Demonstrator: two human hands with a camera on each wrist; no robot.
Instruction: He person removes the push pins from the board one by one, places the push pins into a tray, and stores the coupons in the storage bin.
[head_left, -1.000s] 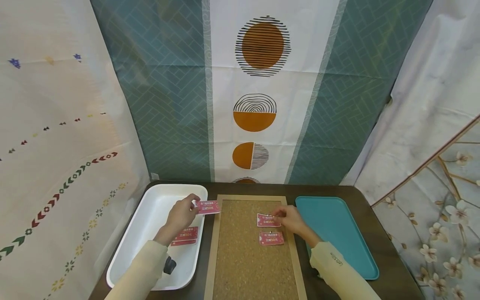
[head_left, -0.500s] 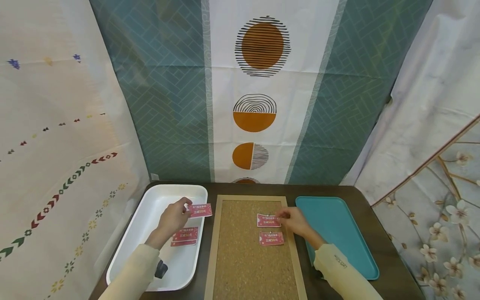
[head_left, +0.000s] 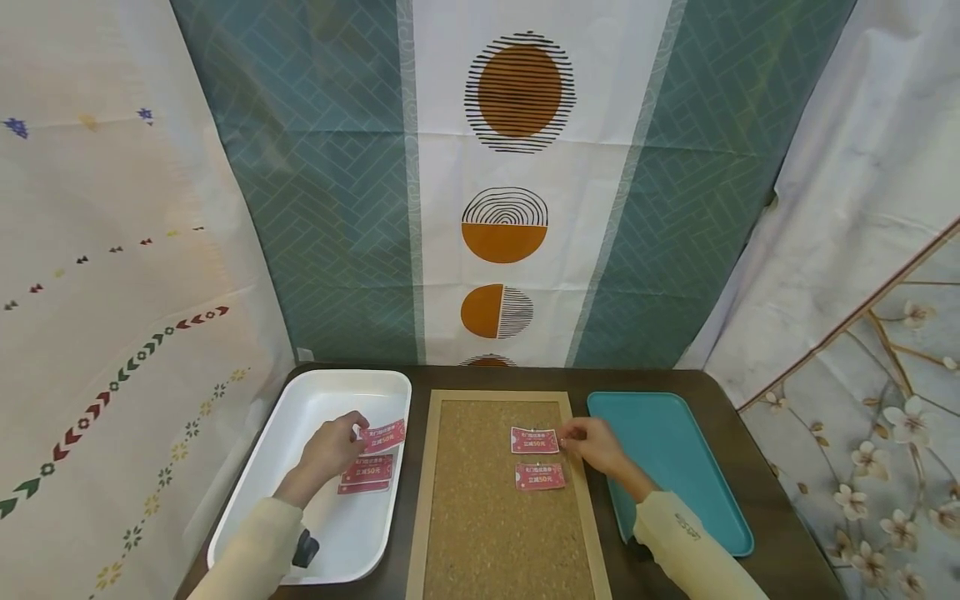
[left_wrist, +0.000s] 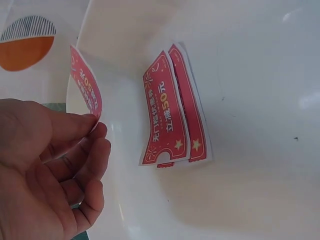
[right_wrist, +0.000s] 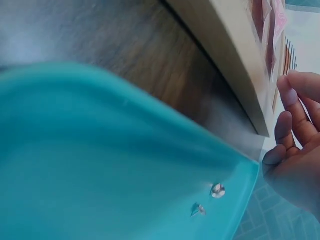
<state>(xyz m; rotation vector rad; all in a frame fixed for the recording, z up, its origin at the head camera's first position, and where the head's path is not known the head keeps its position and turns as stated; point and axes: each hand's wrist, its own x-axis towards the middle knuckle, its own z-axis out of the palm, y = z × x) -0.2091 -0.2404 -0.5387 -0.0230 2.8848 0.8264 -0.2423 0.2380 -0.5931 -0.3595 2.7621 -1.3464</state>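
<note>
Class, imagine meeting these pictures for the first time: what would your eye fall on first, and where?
Probably the large orange circle crossed by black lines, high on the backdrop's white panel. Next, near the cork board's upper right, come two red coupons, an upper coupon and a lower coupon, with the right hand beside the upper one. The left hand pinches another red coupon over the white tray, where overlapping coupons lie.

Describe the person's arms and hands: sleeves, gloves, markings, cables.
Left hand and right hand: no gloves or rings visible. Left sleeve and right sleeve: long, pale cream-yellow, plain-looking cloth. Right sleeve has a small dark marking, too small to read. A dark block shows beside the left sleeve; can't tell what it is. No cables visible.
</note>
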